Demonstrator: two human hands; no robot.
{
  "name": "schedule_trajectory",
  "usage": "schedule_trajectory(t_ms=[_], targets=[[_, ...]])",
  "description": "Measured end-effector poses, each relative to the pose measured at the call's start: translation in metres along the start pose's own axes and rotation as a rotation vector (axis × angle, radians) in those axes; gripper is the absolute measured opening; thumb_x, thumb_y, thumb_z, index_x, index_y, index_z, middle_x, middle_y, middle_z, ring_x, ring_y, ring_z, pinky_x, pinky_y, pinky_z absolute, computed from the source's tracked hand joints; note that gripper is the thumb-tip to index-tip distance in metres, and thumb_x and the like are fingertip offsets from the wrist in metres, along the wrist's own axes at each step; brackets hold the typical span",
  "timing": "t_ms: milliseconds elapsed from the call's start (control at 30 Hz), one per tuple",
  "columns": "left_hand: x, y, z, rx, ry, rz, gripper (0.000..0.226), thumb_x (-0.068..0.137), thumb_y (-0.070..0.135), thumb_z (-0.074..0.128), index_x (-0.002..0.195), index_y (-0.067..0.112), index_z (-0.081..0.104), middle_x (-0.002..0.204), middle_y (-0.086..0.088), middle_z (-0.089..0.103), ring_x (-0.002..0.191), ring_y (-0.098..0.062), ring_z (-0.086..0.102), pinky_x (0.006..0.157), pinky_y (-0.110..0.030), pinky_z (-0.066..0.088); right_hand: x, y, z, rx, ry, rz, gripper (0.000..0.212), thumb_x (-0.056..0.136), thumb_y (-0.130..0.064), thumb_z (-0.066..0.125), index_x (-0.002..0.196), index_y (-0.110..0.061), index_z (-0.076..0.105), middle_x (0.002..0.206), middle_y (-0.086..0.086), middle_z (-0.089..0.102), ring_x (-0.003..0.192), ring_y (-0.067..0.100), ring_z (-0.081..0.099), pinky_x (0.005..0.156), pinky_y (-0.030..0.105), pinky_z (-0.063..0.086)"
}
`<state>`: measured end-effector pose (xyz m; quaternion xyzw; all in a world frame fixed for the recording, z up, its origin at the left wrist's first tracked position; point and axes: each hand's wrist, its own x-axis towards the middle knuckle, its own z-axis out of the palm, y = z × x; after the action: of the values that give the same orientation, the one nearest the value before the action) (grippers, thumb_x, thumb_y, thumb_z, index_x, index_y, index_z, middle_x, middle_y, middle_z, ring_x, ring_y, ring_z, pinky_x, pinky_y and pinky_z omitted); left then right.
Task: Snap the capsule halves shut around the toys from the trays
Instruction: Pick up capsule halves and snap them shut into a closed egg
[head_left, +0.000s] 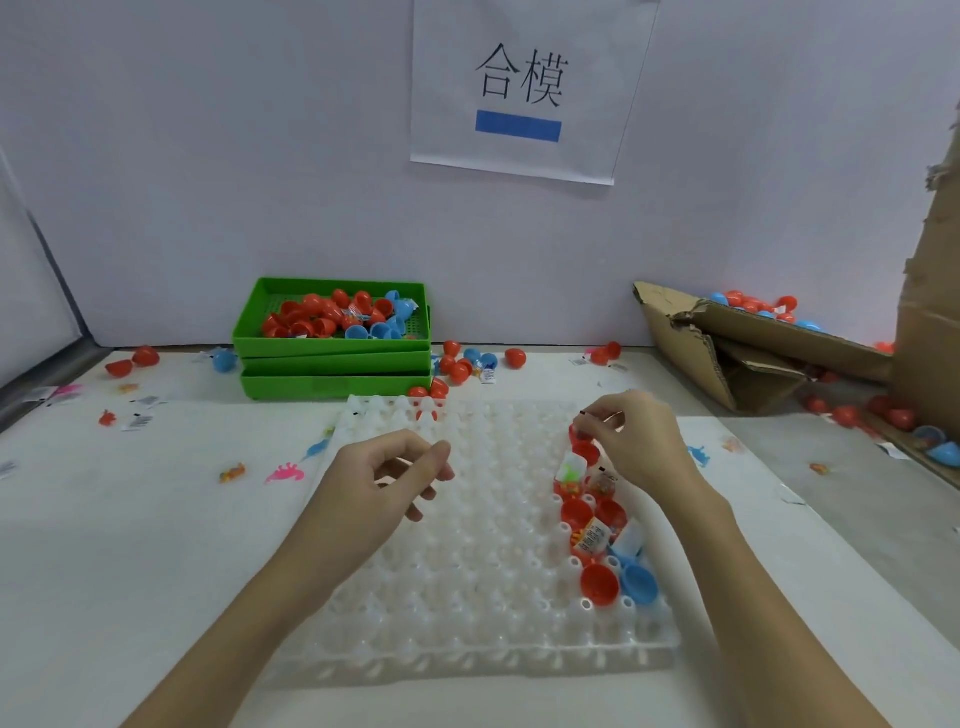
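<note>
A white moulded tray (467, 551) with several sockets lies in front of me. Its right-hand column holds red capsule halves (600, 584), a blue half (640, 583) and bagged toys (592, 538). My right hand (641, 444) hovers over the far end of that column. Its fingertips pinch a small clear toy packet (597, 415) just above a red half (581, 437). My left hand (400, 475) hangs over the tray's middle with loosely curled fingers and holds nothing.
Stacked green trays (332, 364) at the back hold red and blue capsule halves. A torn cardboard box (753, 338) with more capsules lies at the right. Loose halves, a pink toy (285, 474) and small packets are scattered over the white table.
</note>
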<state>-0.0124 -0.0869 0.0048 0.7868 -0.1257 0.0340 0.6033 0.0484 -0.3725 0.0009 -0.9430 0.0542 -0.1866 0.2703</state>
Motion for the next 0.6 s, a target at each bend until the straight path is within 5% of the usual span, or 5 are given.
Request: schedule_trajectory(t_ms=[167, 333, 433, 600], targets=[[-0.002, -0.003, 0.001, 0.128, 0.023, 0.047, 0.005, 0.093, 0.025, 0.076, 0.089, 0.025, 0.074, 0.087, 0.013, 0.074, 0.083, -0.013, 0.07, 0.071, -0.028, 0.06, -0.005, -0.016, -0.012, 0.15, 0.208, -0.03, 0.017, 0.096, -0.028, 0.071, 0.1, -0.014, 0.078, 0.102, -0.004, 0.065, 0.076, 0.001, 0.058, 0.063, 0.01, 0.038], [-0.006, -0.002, 0.009, 0.136, 0.018, 0.162, 0.032, 0.082, 0.031, 0.086, 0.106, 0.033, 0.064, 0.102, 0.02, 0.068, 0.091, -0.008, 0.072, 0.076, -0.024, 0.06, -0.026, -0.059, -0.012, 0.466, -0.002, -0.026, 0.009, 0.094, -0.033, 0.073, 0.086, -0.032, 0.075, 0.073, -0.021, 0.072, 0.077, -0.004, 0.067, 0.055, 0.009, 0.047], [-0.008, -0.001, 0.016, 0.113, 0.008, 0.176, 0.057, 0.072, 0.043, 0.087, 0.113, 0.029, 0.051, 0.11, 0.018, 0.063, 0.099, -0.006, 0.071, 0.079, -0.022, 0.06, -0.041, -0.083, -0.004, 0.553, -0.171, -0.055, 0.011, 0.094, -0.033, 0.073, 0.083, -0.036, 0.074, 0.073, -0.023, 0.073, 0.069, -0.007, 0.065, 0.055, 0.006, 0.046], [-0.007, -0.001, 0.015, 0.001, 0.144, 0.271, 0.032, 0.076, 0.033, 0.083, 0.098, 0.019, 0.066, 0.094, 0.012, 0.075, 0.089, -0.009, 0.076, 0.079, -0.015, 0.057, -0.058, -0.105, 0.006, 0.595, -0.162, -0.079, 0.013, 0.096, -0.025, 0.072, 0.084, -0.021, 0.075, 0.08, -0.007, 0.076, 0.074, 0.004, 0.073, 0.063, 0.016, 0.058]])
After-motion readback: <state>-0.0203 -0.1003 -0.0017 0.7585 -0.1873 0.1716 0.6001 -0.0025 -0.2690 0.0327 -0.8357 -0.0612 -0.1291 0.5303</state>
